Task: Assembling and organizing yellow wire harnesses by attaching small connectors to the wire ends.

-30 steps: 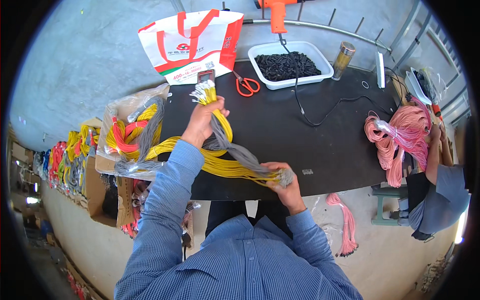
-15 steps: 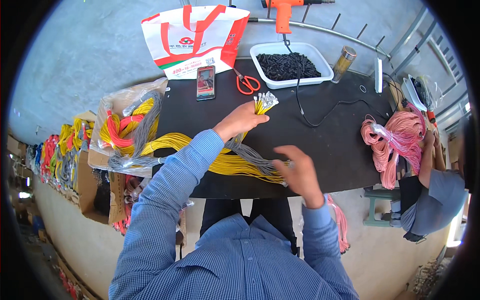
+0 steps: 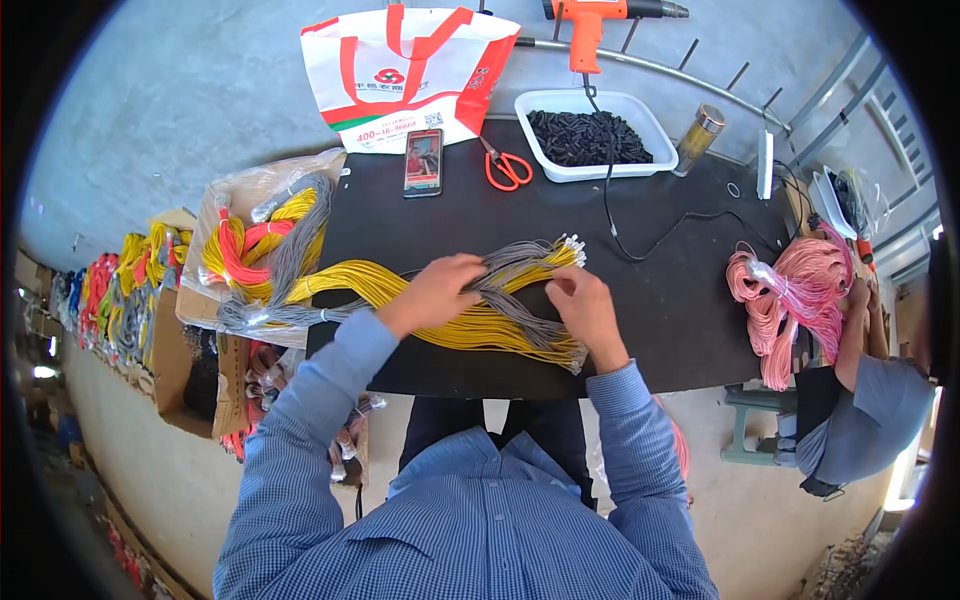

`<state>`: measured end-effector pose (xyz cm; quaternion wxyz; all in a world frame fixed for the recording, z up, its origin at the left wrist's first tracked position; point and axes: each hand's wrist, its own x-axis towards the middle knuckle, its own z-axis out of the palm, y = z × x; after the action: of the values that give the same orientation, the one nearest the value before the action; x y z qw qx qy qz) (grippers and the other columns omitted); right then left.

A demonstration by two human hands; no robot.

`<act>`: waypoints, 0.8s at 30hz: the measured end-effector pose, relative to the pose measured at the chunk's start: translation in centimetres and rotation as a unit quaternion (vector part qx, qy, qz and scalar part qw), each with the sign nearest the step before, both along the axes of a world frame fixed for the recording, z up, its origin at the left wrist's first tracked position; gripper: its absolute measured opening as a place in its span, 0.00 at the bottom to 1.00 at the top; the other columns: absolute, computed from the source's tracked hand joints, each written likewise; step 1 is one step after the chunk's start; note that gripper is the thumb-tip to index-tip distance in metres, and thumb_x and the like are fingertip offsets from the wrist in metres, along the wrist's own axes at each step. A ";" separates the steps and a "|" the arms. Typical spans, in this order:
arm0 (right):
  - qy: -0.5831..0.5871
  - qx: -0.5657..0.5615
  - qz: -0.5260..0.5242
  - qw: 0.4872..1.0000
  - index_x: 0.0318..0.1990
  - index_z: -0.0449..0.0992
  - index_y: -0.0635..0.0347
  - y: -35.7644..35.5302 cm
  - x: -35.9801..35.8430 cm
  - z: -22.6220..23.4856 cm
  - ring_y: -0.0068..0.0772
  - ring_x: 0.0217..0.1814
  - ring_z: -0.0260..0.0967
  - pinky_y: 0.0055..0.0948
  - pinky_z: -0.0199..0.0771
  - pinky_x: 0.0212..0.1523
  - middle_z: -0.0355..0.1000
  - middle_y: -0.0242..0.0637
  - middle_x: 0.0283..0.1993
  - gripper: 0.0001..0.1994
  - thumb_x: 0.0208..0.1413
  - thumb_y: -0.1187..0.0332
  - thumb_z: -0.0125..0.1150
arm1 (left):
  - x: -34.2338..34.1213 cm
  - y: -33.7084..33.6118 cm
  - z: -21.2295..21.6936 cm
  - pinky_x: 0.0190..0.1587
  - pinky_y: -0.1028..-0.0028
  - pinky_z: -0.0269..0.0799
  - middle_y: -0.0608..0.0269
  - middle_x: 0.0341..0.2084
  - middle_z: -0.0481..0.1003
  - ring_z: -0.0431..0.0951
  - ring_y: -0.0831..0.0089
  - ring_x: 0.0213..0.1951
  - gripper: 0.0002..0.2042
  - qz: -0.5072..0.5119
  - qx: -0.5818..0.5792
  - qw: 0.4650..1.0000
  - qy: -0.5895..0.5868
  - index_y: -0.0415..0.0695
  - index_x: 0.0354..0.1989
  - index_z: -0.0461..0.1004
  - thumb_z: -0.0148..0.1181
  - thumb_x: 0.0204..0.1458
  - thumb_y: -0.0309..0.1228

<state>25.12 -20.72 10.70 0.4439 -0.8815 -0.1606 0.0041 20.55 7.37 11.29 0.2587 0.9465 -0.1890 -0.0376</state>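
Observation:
A long bundle of yellow and grey wires (image 3: 365, 280) lies across the black table and forks at its right end. The upper branch ends in white connectors (image 3: 573, 250); the lower branch ends in pale tips nearer the table's front edge. Over the middle of the bundle is my left hand (image 3: 436, 293), its fingers apart and touching the grey and yellow strands. My right hand (image 3: 588, 313) is at the right of the fork, between the two branches' ends. Its thumb and fingers are drawn together, and whatever they pinch is too small to make out.
At the back stand a white and red bag (image 3: 400, 85), a phone (image 3: 423, 163), orange scissors (image 3: 508, 170) and a white tub (image 3: 598, 170) of black tubes. A heat gun (image 3: 590, 35) hangs above. Pink wires (image 3: 795, 270) lie right, beside a co-worker (image 3: 875, 390). An open carton holds wires at left.
My left hand has let go of the raised wire ends and drawn back left; they now lie on the table. My right hand has risen slightly, its fingers closing together.

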 end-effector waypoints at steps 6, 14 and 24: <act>-0.076 -0.136 0.185 0.970 0.36 0.79 0.64 0.4 -0.5 2.0 0.48 0.32 0.76 0.38 0.75 0.35 0.77 0.44 0.30 0.14 0.53 0.60 0.69 | -5.5 -2.3 -2.1 0.62 0.57 0.68 0.51 0.52 0.71 0.71 0.50 0.56 0.23 0.096 -0.008 0.974 -0.206 0.39 0.57 0.74 0.67 0.50 0.25; 0.045 -0.150 0.203 0.967 0.39 0.79 0.66 3.0 2.3 0.7 0.54 0.38 0.76 0.44 0.75 0.42 0.78 0.52 0.35 0.13 0.58 0.62 0.61 | -7.7 -2.7 -1.7 0.66 0.50 0.61 0.55 0.47 0.71 0.69 0.55 0.56 0.21 0.076 0.026 0.971 -0.227 0.43 0.55 0.76 0.68 0.52 0.33; 0.048 -0.190 0.220 0.956 0.45 0.79 0.66 5.0 2.1 1.3 0.55 0.48 0.78 0.46 0.76 0.51 0.80 0.51 0.44 0.18 0.56 0.60 0.68 | -7.2 -4.7 -1.3 0.66 0.51 0.58 0.57 0.50 0.70 0.67 0.56 0.57 0.21 0.081 0.025 0.980 -0.182 0.44 0.50 0.78 0.70 0.51 0.40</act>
<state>27.24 -15.75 12.03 0.2639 -0.8911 -0.3252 0.1747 13.33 2.62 9.95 0.1979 0.9560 -0.1542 0.1520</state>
